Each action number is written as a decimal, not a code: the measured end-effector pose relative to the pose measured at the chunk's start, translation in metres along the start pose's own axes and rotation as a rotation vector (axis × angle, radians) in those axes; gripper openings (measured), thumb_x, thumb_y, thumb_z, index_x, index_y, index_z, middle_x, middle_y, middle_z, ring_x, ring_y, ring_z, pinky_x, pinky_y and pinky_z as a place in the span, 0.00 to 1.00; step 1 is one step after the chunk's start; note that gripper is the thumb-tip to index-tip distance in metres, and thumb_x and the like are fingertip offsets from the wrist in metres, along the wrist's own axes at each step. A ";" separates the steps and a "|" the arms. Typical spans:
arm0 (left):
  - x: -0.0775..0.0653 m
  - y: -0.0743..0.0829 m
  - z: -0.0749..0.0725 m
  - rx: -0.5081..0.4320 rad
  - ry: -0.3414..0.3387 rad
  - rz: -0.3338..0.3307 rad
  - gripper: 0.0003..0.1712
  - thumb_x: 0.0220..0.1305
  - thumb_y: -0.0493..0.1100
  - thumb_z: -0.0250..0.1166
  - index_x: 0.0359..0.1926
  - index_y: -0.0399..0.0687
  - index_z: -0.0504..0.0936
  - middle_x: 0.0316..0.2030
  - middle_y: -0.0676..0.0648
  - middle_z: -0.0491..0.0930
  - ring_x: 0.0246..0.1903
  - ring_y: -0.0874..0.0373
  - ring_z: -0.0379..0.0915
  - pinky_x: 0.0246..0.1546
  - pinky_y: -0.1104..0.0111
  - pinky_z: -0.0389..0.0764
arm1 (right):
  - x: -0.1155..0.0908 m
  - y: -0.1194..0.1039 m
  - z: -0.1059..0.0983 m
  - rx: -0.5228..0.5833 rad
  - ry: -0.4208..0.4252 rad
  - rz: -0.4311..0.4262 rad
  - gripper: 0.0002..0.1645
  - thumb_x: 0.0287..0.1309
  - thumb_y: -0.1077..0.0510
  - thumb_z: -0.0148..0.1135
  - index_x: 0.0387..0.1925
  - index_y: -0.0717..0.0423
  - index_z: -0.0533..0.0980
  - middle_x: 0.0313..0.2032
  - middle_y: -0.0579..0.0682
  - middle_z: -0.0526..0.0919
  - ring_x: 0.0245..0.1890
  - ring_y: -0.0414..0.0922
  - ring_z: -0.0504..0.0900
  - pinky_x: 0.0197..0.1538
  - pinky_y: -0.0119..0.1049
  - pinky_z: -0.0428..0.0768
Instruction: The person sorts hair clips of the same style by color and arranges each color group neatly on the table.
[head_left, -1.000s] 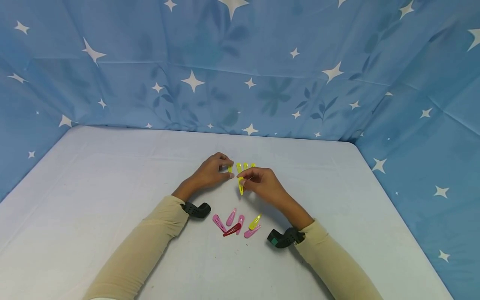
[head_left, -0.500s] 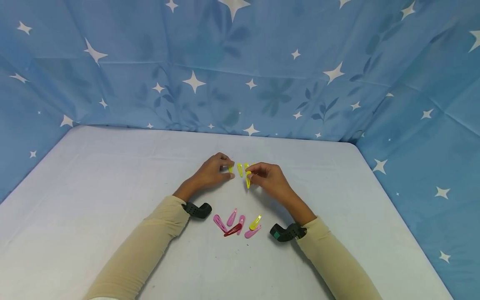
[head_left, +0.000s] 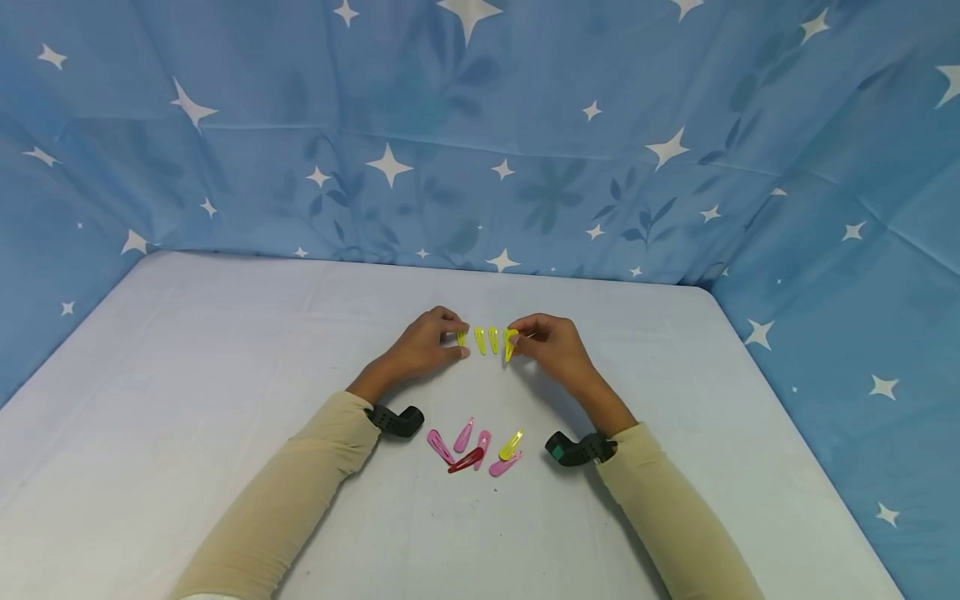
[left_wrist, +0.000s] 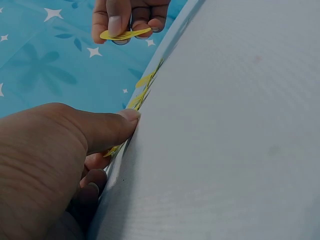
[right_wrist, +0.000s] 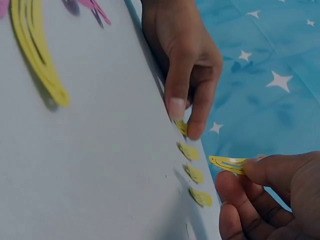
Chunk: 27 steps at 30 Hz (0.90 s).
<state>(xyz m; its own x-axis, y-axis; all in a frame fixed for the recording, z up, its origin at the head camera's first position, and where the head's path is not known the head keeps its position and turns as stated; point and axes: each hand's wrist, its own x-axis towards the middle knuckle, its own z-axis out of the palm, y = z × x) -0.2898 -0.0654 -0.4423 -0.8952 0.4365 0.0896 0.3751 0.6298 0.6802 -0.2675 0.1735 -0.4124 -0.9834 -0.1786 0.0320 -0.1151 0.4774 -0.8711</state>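
My left hand [head_left: 425, 342] rests on the table at the left end of a row of yellow snap hair clips, with thumb and forefinger at the two ends of the first clip [right_wrist: 180, 128]. My right hand [head_left: 553, 348] pinches another yellow hair clip [right_wrist: 227, 164] between thumb and fingers, raised above the row's right end. In the right wrist view three more yellow clips lie side by side: a first [right_wrist: 188, 151], a second [right_wrist: 194, 174] and a third [right_wrist: 201, 197]. The held clip partly covers the rightmost one in the head view.
Nearer the person lies a loose group: several pink hair clips [head_left: 462, 436], a dark red clip [head_left: 466, 460] and a yellow clip [head_left: 512, 445] overlapping a pink one. A white cloth covers the table [head_left: 225, 375]. A blue starred curtain [head_left: 450, 208] hangs behind it.
My right hand has moved right and away from the person with the yellow hair clip, from before the row's middle to its right end. My left hand has stayed in place.
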 end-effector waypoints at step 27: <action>0.001 -0.001 0.000 -0.005 0.006 -0.006 0.26 0.64 0.43 0.68 0.63 0.41 0.78 0.58 0.40 0.72 0.54 0.47 0.73 0.56 0.56 0.75 | 0.024 0.012 -0.007 -0.221 0.022 0.050 0.13 0.59 0.65 0.63 0.46 0.61 0.83 0.44 0.59 0.85 0.41 0.49 0.81 0.36 0.30 0.76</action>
<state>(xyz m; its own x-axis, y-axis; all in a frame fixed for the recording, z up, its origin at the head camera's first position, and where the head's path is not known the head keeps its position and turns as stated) -0.2907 -0.0656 -0.4430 -0.8990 0.4287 0.0899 0.3684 0.6290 0.6846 -0.2939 0.1810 -0.4190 -0.9912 -0.1324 0.0042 -0.0915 0.6621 -0.7438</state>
